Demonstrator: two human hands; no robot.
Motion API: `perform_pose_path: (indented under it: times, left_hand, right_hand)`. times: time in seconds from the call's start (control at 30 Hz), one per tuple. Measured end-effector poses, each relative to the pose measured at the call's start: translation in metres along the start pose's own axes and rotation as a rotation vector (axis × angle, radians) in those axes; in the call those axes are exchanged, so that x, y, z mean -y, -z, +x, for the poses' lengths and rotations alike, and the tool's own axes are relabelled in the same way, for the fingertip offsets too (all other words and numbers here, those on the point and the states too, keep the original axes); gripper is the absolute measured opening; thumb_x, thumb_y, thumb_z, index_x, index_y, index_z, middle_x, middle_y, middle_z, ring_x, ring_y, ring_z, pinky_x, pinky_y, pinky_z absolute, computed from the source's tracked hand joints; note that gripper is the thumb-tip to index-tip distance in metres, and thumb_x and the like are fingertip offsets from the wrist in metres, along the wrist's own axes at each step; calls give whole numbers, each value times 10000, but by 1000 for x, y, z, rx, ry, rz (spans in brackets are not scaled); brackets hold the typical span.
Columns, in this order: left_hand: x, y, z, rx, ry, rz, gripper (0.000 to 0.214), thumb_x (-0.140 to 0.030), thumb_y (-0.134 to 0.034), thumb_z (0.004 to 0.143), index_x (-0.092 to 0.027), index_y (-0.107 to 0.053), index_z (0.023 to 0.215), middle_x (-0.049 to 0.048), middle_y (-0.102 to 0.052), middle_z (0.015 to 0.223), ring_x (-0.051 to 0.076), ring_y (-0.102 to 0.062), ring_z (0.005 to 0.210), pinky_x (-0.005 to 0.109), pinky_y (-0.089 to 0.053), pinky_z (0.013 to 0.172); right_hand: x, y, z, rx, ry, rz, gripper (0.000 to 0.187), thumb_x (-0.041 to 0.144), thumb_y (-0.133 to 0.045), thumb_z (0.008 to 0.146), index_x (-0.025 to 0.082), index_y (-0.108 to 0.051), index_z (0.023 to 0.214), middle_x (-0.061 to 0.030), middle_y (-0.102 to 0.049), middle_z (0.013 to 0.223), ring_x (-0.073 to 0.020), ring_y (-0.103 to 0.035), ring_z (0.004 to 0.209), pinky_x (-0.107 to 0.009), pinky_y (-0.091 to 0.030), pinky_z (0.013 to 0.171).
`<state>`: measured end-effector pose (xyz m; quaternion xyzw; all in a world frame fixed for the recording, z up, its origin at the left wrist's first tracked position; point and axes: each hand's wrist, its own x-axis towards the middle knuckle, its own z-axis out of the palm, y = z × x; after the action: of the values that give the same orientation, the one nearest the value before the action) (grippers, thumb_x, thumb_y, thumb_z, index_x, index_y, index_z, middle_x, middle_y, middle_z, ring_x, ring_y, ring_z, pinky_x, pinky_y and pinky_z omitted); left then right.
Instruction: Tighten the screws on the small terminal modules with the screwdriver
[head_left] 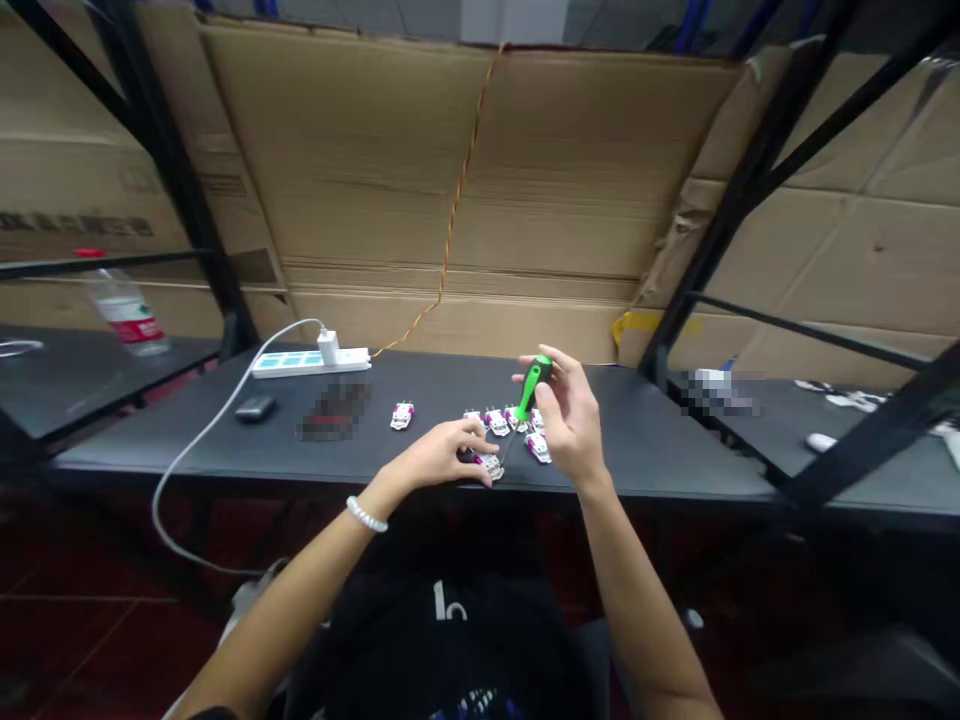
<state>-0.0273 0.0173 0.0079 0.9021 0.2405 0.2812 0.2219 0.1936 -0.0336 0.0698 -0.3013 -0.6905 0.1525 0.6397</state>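
Note:
My right hand (pixel 571 415) is closed around the green and black handle of a screwdriver (pixel 533 386). Its thin shaft slants down to the left, the tip close to a small white and purple part (pixel 491 465) near the desk's front edge. That part is gripped by the fingers of my left hand (pixel 444 452), which hide some of it. Whether the tip touches the part I cannot tell. Just behind lie several like parts (pixel 496 422), and another (pixel 538 447) rests below my right hand. A single similar part (pixel 402 415) lies apart on the left.
On the dark desk (pixel 630 440), a white power strip (pixel 311 362) with a plugged-in charger stands at the back left. Its white cable (pixel 217 415) hangs over the front edge. A black mouse-like object (pixel 256 408) lies nearby. Cardboard (pixel 360 180) and black metal posts (pixel 169 180) enclose the desk.

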Motion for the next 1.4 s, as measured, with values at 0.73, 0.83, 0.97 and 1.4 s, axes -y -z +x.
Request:
perform_pose_path:
  times: [0.73, 0.83, 0.97, 1.4]
  left_hand:
    - [2, 0, -1, 1, -1, -1, 480, -509, -925, 819, -219, -853, 1194, 67, -717, 1081, 228, -691, 997, 325, -534, 912]
    - [2, -1, -1, -7, 2, 0, 482, -497, -939, 805, -214, -856, 1186, 65, -717, 1070, 221, -684, 978, 316, -530, 895]
    - [2, 0, -1, 1, 10, -4, 486, -490, -939, 807, -215, -853, 1198, 68, -715, 1084, 224, -685, 990, 314, -533, 898]
    - [2, 0, -1, 6, 3, -6, 490, -507, -923, 821, -211, -850, 1206, 68, -716, 1081, 222, -685, 984, 314, -531, 901]
  right_hand:
    - [14, 10, 1, -8, -17, -122, 361, 311, -548, 1074, 296, -618, 1428, -88, -718, 1264, -246, -734, 1049, -460, -620, 948]
    - [16, 10, 1, -28, 2, -114, 347, 322, -592, 1052, 295, -644, 1394, -91, -699, 1284, -253, -727, 1075, -446, -630, 923]
    - [17, 8, 2, -154, 63, -285, 316, 364, -790, 932, 289, -743, 1235, -89, -659, 1203, -258, -680, 1037, -410, -631, 847]
    - [16, 7, 2, -122, 71, -265, 372, 328, -683, 1008, 304, -722, 1377, -86, -658, 1243, -246, -690, 1061, -412, -625, 905]
